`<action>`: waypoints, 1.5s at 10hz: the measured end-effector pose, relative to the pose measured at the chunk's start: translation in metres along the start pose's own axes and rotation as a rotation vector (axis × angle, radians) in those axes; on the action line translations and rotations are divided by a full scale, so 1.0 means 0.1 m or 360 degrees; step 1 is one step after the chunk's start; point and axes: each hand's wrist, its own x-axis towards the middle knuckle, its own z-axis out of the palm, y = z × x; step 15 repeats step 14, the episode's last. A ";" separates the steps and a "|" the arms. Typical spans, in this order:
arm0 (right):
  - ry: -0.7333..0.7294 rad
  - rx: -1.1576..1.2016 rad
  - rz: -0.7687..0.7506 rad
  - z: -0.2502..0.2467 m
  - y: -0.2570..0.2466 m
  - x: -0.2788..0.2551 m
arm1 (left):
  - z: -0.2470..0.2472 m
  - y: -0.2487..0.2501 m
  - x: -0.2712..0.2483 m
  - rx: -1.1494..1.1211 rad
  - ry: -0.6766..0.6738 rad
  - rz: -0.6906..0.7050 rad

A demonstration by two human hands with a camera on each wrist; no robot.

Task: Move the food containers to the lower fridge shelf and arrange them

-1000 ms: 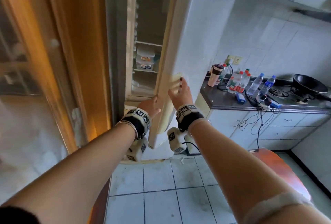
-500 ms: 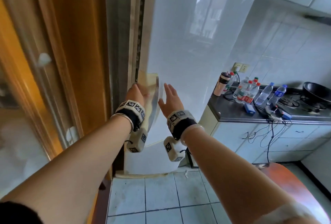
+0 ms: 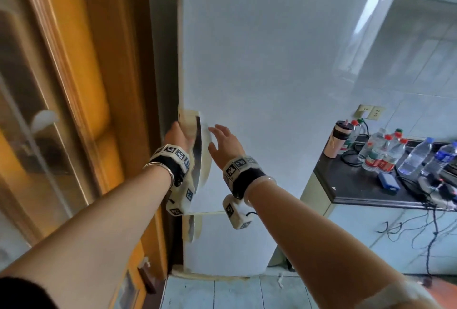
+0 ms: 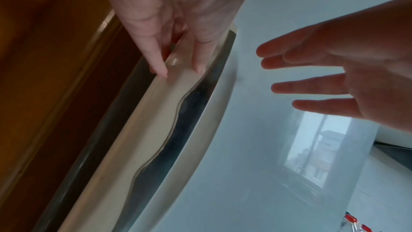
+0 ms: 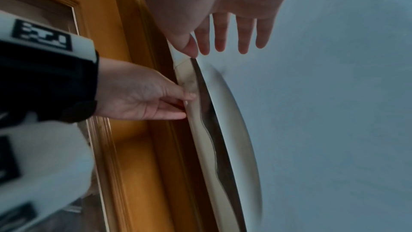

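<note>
The white fridge door [image 3: 272, 61] stands closed, so the food containers and the shelves are hidden behind it. My left hand [image 3: 176, 136] rests with straight fingers on the cream handle [image 3: 189, 120] at the door's left edge; in the left wrist view its fingertips [image 4: 160, 71] touch the handle strip [image 4: 156, 112]. My right hand [image 3: 223, 140] is open with fingers spread, just right of the handle recess and close to the door face. I cannot tell whether it touches the door. The right wrist view shows both hands [image 5: 231, 15] [image 5: 142, 98] by the handle [image 5: 200, 138].
An orange wooden door frame [image 3: 81, 86] runs close along the fridge's left side. Right of the fridge a dark counter [image 3: 358, 192] carries several water bottles [image 3: 385, 153], a tumbler [image 3: 340, 140] and cables. The lower fridge door [image 3: 235, 242] is closed above the tiled floor [image 3: 222, 294].
The fridge door has swung from open to fully closed, hiding the shelves and containers. Both hands followed it in; the right hand's fingers have spread.
</note>
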 end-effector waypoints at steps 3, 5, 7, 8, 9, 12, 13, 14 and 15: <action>-0.0185 -0.0159 0.0177 0.21 0.43 0.28 | 0.24 0.12 0.49 0.0179 -0.0051 -0.0035; -0.0374 -0.0273 0.0369 0.36 0.64 0.42 | 0.30 0.23 0.76 0.0247 -0.0096 -0.0075; -0.0418 -0.0308 0.0492 0.44 0.79 0.42 | 0.35 0.35 0.89 0.0235 -0.0045 -0.0106; -0.0410 -0.0284 0.0527 0.48 0.84 0.44 | 0.37 0.35 0.97 0.0230 -0.0035 -0.0104; -0.0413 -0.0275 0.0540 0.51 0.88 0.46 | 0.38 0.31 1.01 0.0169 -0.0026 -0.0103; -0.0463 -0.0256 0.0520 0.49 0.78 0.34 | 0.25 0.22 0.80 0.0257 -0.0088 -0.0071; -0.0439 -0.0233 0.0471 0.48 0.76 0.26 | 0.27 0.13 0.62 0.0332 -0.0140 -0.0018; -0.0485 -0.0247 0.0439 0.47 0.77 0.20 | 0.30 0.03 0.42 0.0440 -0.0214 -0.0011; -0.0485 -0.0247 0.0439 0.47 0.77 0.20 | 0.30 0.03 0.42 0.0440 -0.0214 -0.0011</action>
